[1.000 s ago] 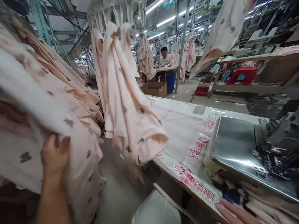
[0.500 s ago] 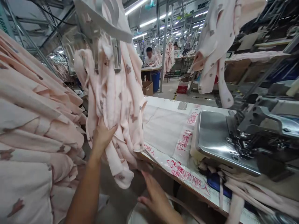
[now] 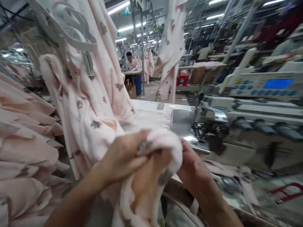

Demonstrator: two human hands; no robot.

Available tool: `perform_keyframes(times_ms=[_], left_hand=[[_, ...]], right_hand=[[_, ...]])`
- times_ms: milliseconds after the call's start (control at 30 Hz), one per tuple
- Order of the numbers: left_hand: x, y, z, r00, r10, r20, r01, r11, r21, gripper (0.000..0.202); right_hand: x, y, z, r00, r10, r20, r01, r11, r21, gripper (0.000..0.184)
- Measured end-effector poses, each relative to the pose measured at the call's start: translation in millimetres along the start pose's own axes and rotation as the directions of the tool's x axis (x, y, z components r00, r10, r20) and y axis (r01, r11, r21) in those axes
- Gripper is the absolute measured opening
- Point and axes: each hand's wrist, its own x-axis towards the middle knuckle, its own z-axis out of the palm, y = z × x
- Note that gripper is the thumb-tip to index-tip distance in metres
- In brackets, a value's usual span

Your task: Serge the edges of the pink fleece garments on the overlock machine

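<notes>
Both my hands grip a bunched pale pink garment with small grey prints, which hangs from a white clip hanger at upper left. My left hand is closed over the top of the bunched fabric. My right hand is closed on it from the right side, fingers tucked under the cloth. The bundle sits just in front of the white table edge. A sewing machine with a metal bed stands to the right of my hands.
A stack of folded pink garments fills the left side. Another pink garment hangs ahead. The machine's control panel has a blue screen. A person sits at a far table beside a cardboard box and a blue bin.
My view swung right toward the sewing machine. My left hand pulled the hanging garment down and toward me, and my right hand rose from below the table edge and closed on it.
</notes>
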Motion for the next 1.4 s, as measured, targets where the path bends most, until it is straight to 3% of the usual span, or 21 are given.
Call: perform_keyframes(times_ms=[33, 67, 133, 200, 300, 400, 467, 533, 600, 667, 733, 767, 800, 900, 967, 1167, 1400], left_hand=[[16.9, 9.1, -7.2, 0.988, -0.007, -0.154, 0.011, 1.000, 0.027, 0.031], [32.6, 16.0, -14.4, 0.951, -0.013, -0.309, 0.035, 0.997, 0.065, 0.029], [56.8, 24.0, -24.9, 0.876, 0.001, -0.483, 0.078, 0.987, 0.143, 0.032], [68.8, 25.5, -27.3, 0.863, 0.019, -0.505, 0.087, 0.979, 0.185, 0.029], [69.4, 19.0, -22.0, 0.904, 0.099, -0.415, 0.052, 0.941, 0.336, 0.024], [69.3, 2.8, -24.8, 0.930, 0.044, -0.366, 0.157, 0.851, 0.502, 0.032], [79.6, -13.0, -33.1, 0.930, -0.113, -0.351, 0.255, 0.885, 0.390, 0.037], [98.3, -28.6, -37.9, 0.911, -0.239, -0.336, 0.290, 0.951, 0.109, 0.037], [118.1, -37.1, -29.5, 0.873, -0.239, -0.424, 0.234, 0.970, -0.066, 0.040], [129.8, -33.3, -2.7, 0.836, -0.097, -0.539, 0.115, 0.993, -0.001, 0.050], [129.5, -18.2, 38.2, 0.867, 0.089, -0.490, -0.039, 0.993, 0.113, 0.058], [126.1, -8.4, 60.2, 0.916, 0.159, -0.368, -0.132, 0.986, 0.098, 0.050], [121.8, 1.5, 81.0, 0.963, 0.216, -0.163, -0.210, 0.976, 0.055, 0.041], [112.0, 22.2, 123.2, 0.962, 0.244, 0.119, -0.252, 0.966, 0.060, 0.022], [111.5, 25.5, 131.9, 0.955, 0.244, 0.171, -0.264, 0.958, 0.111, 0.019], [124.0, 22.8, 128.7, 0.947, 0.215, 0.239, -0.258, 0.951, 0.168, 0.012], [145.3, 23.3, 135.1, 0.944, 0.196, 0.267, -0.249, 0.952, 0.181, 0.012]], right_hand=[[-4.5, -8.7, -7.0, 1.000, -0.020, 0.019, 0.022, 0.998, -0.063, 0.081], [-10.9, -11.4, -12.3, 0.997, -0.004, 0.071, 0.016, 0.985, -0.172, 0.084], [-26.3, -2.0, -19.8, 0.985, 0.094, 0.144, -0.027, 0.910, -0.414, 0.061], [-41.3, 17.4, -26.7, 0.986, 0.118, 0.119, -0.034, 0.836, -0.547, 0.031], [-60.8, 35.7, -41.8, 0.996, 0.093, 0.008, -0.065, 0.751, -0.657, 0.032], [-75.0, 18.7, -61.7, 0.977, 0.183, -0.112, -0.204, 0.633, -0.747, 0.024], [-75.7, -7.1, -75.1, 0.971, 0.211, -0.113, -0.227, 0.660, -0.716, 0.016], [-66.0, -32.0, -87.6, 0.987, 0.120, -0.103, -0.159, 0.711, -0.685, 0.014], [-48.3, -46.3, -97.8, 0.987, -0.024, -0.160, -0.102, 0.679, -0.727, 0.015], [-29.0, -48.2, -104.3, 0.961, -0.133, -0.241, -0.111, 0.611, -0.784, 0.019], [-14.8, -42.8, -106.5, 0.940, -0.173, -0.294, -0.142, 0.584, -0.799, 0.021], [-10.6, -39.7, -106.5, 0.932, -0.181, -0.314, -0.153, 0.588, -0.794, 0.022], [-8.3, -37.3, -106.1, 0.926, -0.182, -0.331, -0.163, 0.598, -0.785, 0.022], [-8.8, -37.0, -105.5, 0.922, -0.156, -0.355, -0.183, 0.632, -0.753, 0.023], [-10.4, -40.2, -106.7, 0.916, -0.139, -0.377, -0.206, 0.645, -0.736, 0.023], [-3.9, -41.6, -110.1, 0.843, -0.154, -0.515, -0.318, 0.628, -0.710, 0.018], [5.5, -33.9, -106.6, 0.760, -0.279, -0.587, -0.393, 0.523, -0.757, 0.014]])
